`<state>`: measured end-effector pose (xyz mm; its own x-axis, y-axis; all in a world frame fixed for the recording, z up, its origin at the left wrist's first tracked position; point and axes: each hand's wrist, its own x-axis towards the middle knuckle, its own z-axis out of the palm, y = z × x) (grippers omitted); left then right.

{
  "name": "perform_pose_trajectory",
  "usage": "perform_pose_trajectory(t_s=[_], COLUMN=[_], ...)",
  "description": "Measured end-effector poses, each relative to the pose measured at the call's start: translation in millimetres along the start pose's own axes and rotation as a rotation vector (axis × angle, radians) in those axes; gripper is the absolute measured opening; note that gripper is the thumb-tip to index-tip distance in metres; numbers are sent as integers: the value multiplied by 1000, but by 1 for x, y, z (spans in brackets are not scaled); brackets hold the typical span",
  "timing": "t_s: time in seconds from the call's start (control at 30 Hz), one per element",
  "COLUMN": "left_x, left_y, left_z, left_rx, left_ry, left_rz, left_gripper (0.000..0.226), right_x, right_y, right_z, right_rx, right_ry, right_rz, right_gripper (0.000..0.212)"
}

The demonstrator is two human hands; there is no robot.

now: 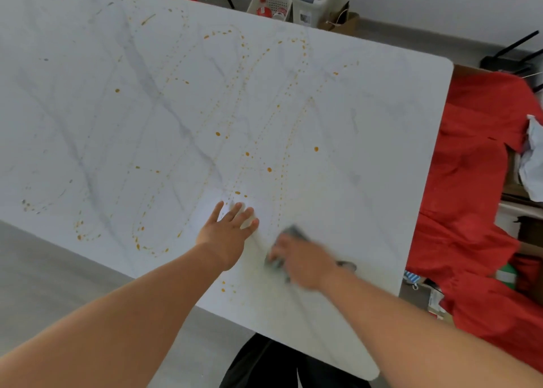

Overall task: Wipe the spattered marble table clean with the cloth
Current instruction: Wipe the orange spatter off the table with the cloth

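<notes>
The grey cloth [289, 240] is gripped by the blurry right hand [305, 262], fingers curled round it. The left hand [227, 234] is laid flat, fingers spread, on the orange-spattered marble table [147, 108].

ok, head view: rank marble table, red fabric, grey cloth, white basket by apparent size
1. marble table, fills most of the frame
2. red fabric, heaped off the table's right edge
3. white basket and grey cloth: too close to rank; the basket is far and cropped, the cloth blurred and mostly under the right hand.

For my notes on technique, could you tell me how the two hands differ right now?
The left hand lies flat with fingers spread, holding nothing; the right hand presses the grey cloth. The left hand looks sharp, the right hand motion-blurred. Both rest on the marble table.
</notes>
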<state>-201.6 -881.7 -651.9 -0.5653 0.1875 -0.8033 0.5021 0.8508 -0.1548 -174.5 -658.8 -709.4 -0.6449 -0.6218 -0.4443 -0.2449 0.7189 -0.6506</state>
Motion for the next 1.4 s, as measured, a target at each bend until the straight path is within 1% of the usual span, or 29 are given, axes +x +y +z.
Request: perform_pose_trajectory(t_s=[0.07, 0.1, 0.13, 0.17, 0.2, 0.3, 0.33, 0.37, 0.43, 0.47, 0.53, 0.57, 0.6, 0.63, 0.73, 0.77, 0.83, 0.87, 0.93, 0.97, 1.0, 1.03, 1.1, 1.13, 1.17, 1.23, 1.3, 1.37, 1.4], left_x=[-1, -1, -2, -2, -2, -6, -7, -6, -6, -7, -7, -7, -7, -6, -6, -7, -3, -2, 0, 0, 0, 0, 0, -1, -4, -9, -21, -33, -38], left_y=[4, 5, 5, 5, 5, 7, 10, 13, 19, 22, 25, 24, 22, 20, 19, 21, 20, 18, 15, 13, 12, 10, 7, 4, -1, -14, -32, -48, -55], left_z=[3, 4, 7, 8, 9, 6, 3, 0, -6, -6, -3, -1, 0, 0, -3, -4, -6, -7, -4, -2, 0, 1, 2, 5, 9, 17, 35, 63, 77], left_rx=[-13, -13, -11, -7, -3, -8, -3, 2, -8, -14, -5, -7, -17, -26, -75, -83, -94, -93, -93, -96, -103, -115, -187, -263, -357, -563, -741, -849, -901], left_ry=[8, -2, -15, -15, -14, -36, -41, -42, -45, -48, -63, -71, -66, -55, -40, -48, -44, -42, -46, -46, -41, -30, -18, -11, 28, 263, 537, 650, 637], left_rz=[-25, -24, -26, -34, -43, -50, -57, -71, -104, -118, -130, -131, -133, -133, -125, -120, -119, -114, -93, -84, -80, -71, -51, -41, -38, -106, -256, -353, -368], left_gripper=[86, 87, 89, 92, 95, 97, 96, 94, 93, 93, 93, 94, 94, 94, 86, 83, 80, 80, 79, 79, 80, 81, 83, 85, 85, 77, 55, 37, 31], right_x=[19, 21, 18, 10, -3, -45, -46, -40, -19, -9, -4, -6, -12, -24, -63, -65, -45, -31, -10, -6, -8, -14, -36, -43, -41, -15, 9, 14, 11], right_y=[20, 22, 18, 9, -7, -42, -38, -29, -1, 16, 34, 31, 21, 3, -40, -41, -25, -18, -6, -6, -13, -27, -63, -73, -74, -58, -43, -41, -52], right_z=[-28, -30, -22, -5, 15, 62, 61, 51, 16, -1, -13, -5, 12, 35, 90, 93, 73, 56, 28, 27, 36, 52, 94, 110, 115, 96, 66, 58, 67], right_rx=[122, 109, 68, 40, 42, -33, -38, 13, 180, 206, 113, 65, 44, 58, -27, -59, -38, 25, 137, 109, 84, 73, 10, -34, -44, 57, 162, 196, 156], right_ry=[322, 438, 487, 468, 379, -51, -118, -103, 64, 232, 511, 576, 558, 464, -24, -108, -90, -3, 302, 423, 451, 394, 155, 29, -30, 57, 310, 586, 611], right_rz=[348, 464, 487, 426, 299, -97, -130, -94, 131, 260, 488, 519, 472, 367, -105, -197, -175, -61, 294, 381, 393, 324, 33, -85, -139, -36, 264, 550, 585], right_gripper=[43, 40, 40, 44, 48, 49, 47, 44, 39, 39, 41, 44, 49, 52, 52, 51, 52, 50, 42, 40, 42, 46, 50, 47, 43, 43, 45, 39, 40])
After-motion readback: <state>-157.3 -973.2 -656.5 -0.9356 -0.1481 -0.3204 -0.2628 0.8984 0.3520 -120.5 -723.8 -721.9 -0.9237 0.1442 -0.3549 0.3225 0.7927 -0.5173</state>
